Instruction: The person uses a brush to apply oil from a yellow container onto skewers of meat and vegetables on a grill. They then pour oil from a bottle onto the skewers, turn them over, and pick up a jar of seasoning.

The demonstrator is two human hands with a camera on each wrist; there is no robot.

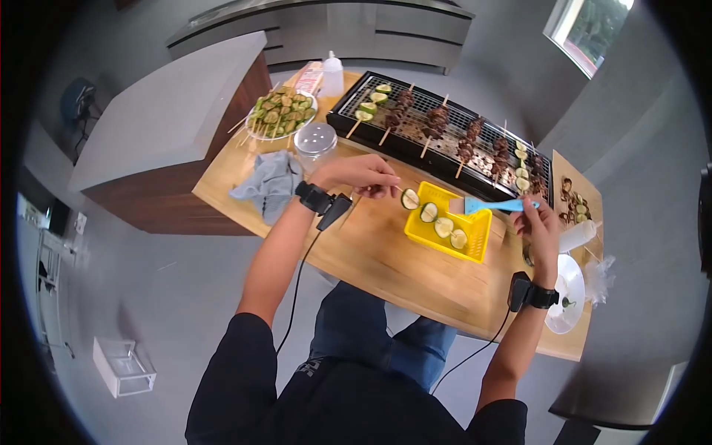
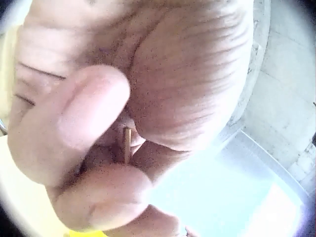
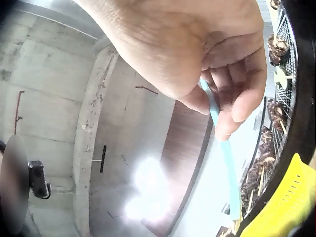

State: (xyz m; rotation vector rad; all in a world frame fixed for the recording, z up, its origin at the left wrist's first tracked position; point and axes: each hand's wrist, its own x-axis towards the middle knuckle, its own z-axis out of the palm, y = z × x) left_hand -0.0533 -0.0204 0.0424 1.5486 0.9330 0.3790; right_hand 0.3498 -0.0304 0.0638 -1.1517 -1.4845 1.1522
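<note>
Counter [image 1: 371, 241]: wood, smooth, visible grain, low sheen. Basket [image 1: 445, 251]: moulded plastic, smooth, perforated walls. Brush [image 1: 493, 205]: smooth, plastic-looking handle. Stick [image 2: 127, 145]: bare wood, matt. Grill [image 1: 393, 147], along the far edge of the counter: dark metal body, metal wire mesh top. Cloth [image 1: 271, 182], near the left edge: woven fabric, matt, creased. Bottle [image 1: 332, 78], near the far edge: translucent plastic, smooth. Jar [image 1: 315, 142]: transparent, glossy; glass or plastic cannot be determined. Bag [image 1: 599, 278], at the right edge: thin clear plastic, crinkled, glossy.

A rumpled grey-blue cloth [image 1: 271, 184] lies beside a clear jar [image 1: 316, 142] at left, a pale-topped counter [image 1: 174, 107] stands farther left, and a window [image 1: 592, 31] shows at far right.
</note>
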